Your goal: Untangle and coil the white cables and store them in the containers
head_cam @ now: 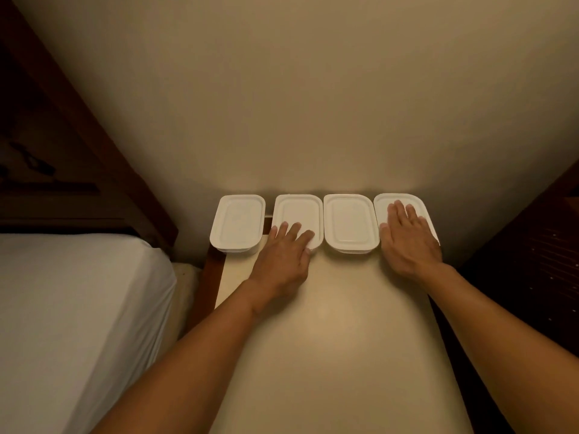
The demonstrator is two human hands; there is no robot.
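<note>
Head view: our left hand (282, 250) and right hand (409, 242) lay flat, fingers (399, 213) slightly spread, on two of four lidded white rectangular plastic containers (347, 220) at the cream bench's (329, 308) far edge. No white cables showed. The overhanging leftmost container (238, 222) could topple if nudged.

Both arms reach forward, left hand (283, 250) and right hand (407, 238) flat, fingers straight.
</note>
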